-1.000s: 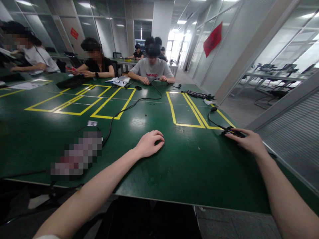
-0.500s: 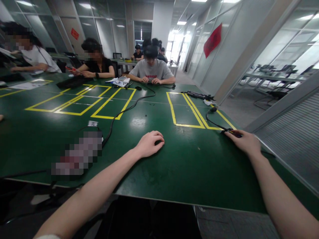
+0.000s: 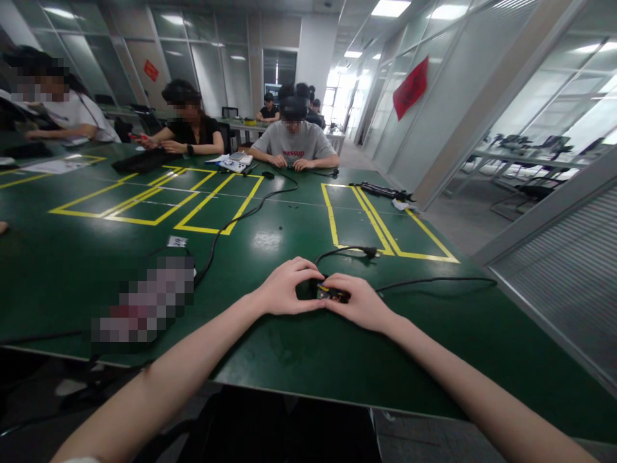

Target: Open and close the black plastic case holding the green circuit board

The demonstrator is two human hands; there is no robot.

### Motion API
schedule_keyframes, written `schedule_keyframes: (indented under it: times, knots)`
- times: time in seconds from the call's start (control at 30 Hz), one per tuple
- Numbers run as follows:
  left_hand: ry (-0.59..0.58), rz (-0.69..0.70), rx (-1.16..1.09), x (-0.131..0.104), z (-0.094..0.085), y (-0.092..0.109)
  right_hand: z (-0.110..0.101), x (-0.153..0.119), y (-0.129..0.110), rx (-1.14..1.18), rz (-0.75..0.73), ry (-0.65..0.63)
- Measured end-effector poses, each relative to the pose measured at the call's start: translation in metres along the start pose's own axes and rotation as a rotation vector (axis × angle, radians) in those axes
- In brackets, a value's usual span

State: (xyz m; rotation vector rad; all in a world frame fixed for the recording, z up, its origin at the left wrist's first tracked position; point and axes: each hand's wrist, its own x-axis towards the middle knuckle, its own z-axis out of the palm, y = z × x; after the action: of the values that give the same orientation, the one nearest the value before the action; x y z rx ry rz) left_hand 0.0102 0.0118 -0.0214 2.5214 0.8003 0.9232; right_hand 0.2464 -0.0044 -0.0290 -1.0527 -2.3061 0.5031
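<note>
Both my hands meet over the green table [image 3: 289,360], close to its front edge. Pinched between the thumb and fingers of my right hand [image 3: 364,302] is a small black device [image 3: 332,293] with a yellow strip and some coppery parts showing. My left hand [image 3: 284,286] curves round the device's left end, its thumb and fingertips touching it. A black cable with a plug [image 3: 370,253] arcs up behind my fingers. Another black cable [image 3: 434,281] runs off to the right from behind my right hand. My fingers cover much of the device.
On the left lies a blurred-out, pinkish long object [image 3: 149,299] beside a small number tag [image 3: 177,242]. A long black cable [image 3: 229,222] crosses the table. Yellow tape [image 3: 332,218] marks rectangles. A folded black tripod-like item [image 3: 383,191] lies at the far right. Several people sit opposite.
My right hand has come from the right edge to the middle, bringing the black device and its cables. My left hand has opened out from its curl and now touches the device.
</note>
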Motion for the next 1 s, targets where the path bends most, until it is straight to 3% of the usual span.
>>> schedule_keyframes:
  times: [0.07, 0.13, 0.3, 0.43, 0.73, 1.0]
  knots:
    - [-0.062, -0.006, 0.023, -0.003, -0.004, 0.001, 0.012, 0.004, -0.013, 0.056, -0.092, -0.048]
    - [-0.100, -0.015, 0.063, -0.004, -0.006, 0.001, 0.016, 0.003, -0.017, 0.088, -0.117, -0.007]
    - [-0.146, 0.007, 0.173, 0.000, -0.004, -0.003, 0.005, -0.001, -0.010, 0.145, -0.084, 0.151]
    - [-0.137, -0.032, 0.132, 0.004, -0.001, -0.004, -0.003, 0.002, -0.006, 0.147, -0.047, 0.205]
    - [-0.081, -0.060, 0.042, 0.001, 0.003, -0.007, 0.002, 0.006, -0.008, 0.214, 0.081, 0.097]
    - [-0.110, -0.058, 0.070, -0.001, -0.003, -0.013, 0.003, 0.012, -0.006, 0.288, 0.142, 0.177]
